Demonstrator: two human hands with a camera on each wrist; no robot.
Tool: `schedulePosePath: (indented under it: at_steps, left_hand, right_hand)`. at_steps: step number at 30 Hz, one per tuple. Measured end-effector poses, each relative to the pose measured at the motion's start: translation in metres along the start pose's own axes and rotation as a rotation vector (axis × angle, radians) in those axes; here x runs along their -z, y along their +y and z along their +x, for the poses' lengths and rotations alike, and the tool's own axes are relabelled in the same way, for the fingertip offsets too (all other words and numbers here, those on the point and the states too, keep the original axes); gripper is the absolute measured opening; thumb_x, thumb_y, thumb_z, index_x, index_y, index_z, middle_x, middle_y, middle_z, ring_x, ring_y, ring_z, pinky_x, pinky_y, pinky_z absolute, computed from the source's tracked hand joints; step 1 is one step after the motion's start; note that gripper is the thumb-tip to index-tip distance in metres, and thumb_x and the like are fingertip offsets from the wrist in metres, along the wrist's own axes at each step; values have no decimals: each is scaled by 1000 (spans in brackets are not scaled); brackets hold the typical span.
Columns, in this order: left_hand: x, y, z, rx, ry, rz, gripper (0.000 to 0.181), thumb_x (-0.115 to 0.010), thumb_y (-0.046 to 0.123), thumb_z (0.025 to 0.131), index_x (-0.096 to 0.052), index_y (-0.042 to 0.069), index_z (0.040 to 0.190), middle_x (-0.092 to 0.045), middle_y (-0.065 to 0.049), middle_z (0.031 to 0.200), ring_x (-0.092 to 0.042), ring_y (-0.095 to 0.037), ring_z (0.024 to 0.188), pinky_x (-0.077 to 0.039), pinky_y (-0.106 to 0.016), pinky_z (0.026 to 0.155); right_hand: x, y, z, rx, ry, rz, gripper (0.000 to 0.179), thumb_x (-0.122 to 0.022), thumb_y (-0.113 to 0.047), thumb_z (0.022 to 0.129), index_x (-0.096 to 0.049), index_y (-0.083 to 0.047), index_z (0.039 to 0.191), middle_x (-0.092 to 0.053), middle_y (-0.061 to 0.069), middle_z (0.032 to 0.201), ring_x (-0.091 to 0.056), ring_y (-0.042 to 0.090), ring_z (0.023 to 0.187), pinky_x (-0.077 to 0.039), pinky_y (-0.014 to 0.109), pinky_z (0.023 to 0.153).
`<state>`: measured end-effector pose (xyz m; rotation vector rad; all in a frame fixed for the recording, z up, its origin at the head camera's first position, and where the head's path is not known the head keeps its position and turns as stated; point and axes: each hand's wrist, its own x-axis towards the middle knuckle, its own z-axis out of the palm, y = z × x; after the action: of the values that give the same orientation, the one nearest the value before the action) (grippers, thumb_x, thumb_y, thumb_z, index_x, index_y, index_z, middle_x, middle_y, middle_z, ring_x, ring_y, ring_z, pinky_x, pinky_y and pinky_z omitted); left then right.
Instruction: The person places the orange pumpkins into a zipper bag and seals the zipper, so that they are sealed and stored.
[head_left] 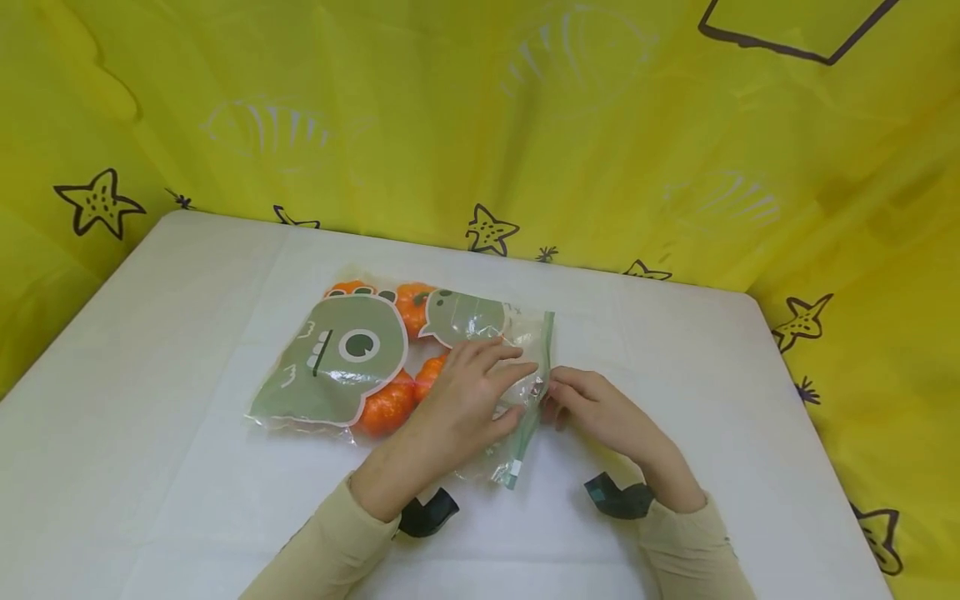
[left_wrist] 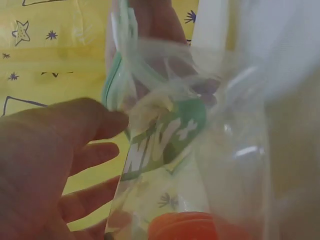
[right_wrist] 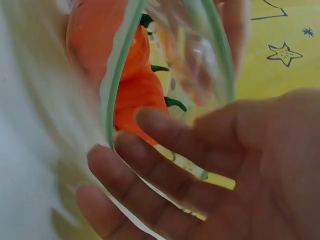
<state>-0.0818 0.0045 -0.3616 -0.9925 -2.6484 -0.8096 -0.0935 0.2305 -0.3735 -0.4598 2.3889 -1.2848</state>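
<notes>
A clear zip bag [head_left: 528, 333] with green monster prints and a green-edged mouth lies on the table. Several small orange pumpkins [head_left: 386, 406] sit inside it; the right wrist view shows their dark green stems through the gaping mouth. My left hand [head_left: 472, 387] lies over the bag near its mouth, fingers spread and fairly straight, the thumb [left_wrist: 107, 122] against the plastic. At the mouth's edge is my right hand [head_left: 600, 412], its loosely extended fingers [right_wrist: 165, 160] touching the green rim [right_wrist: 116, 75]. A white slider [head_left: 517, 468] sits at the rim's near end.
The white table [head_left: 187, 350] has a yellow cloth [head_left: 420, 125] with starfish drawings behind it and along its sides. Black straps or mounts [head_left: 427, 512] stick out near both wrists. Beige sleeves [head_left: 330, 533] cover both forearms.
</notes>
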Motion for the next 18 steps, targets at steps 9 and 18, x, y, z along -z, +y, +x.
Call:
schedulePosePath:
  at_steps: [9,18]
  left_hand:
    - [-4,-2,-2,84,-184,47,54,-71,37,88,-56,26,139,-48,-6,148,-36,-31,142,-17,-64,119]
    - [-7,-5,-4,79,-229,186,68,-69,53,86,-50,24,144,-41,-8,154,-31,-31,146,-17,-60,121]
  right_hand:
    - [-5,-6,3,-80,52,28,36,-51,-29,103,-61,-2,82,-59,16,73,-58,27,71,-51,29,64]
    - [-9,0,5,-140,-2,85,30,-56,-23,101,-60,0,82,-63,14,76,-61,22,70,-55,30,65]
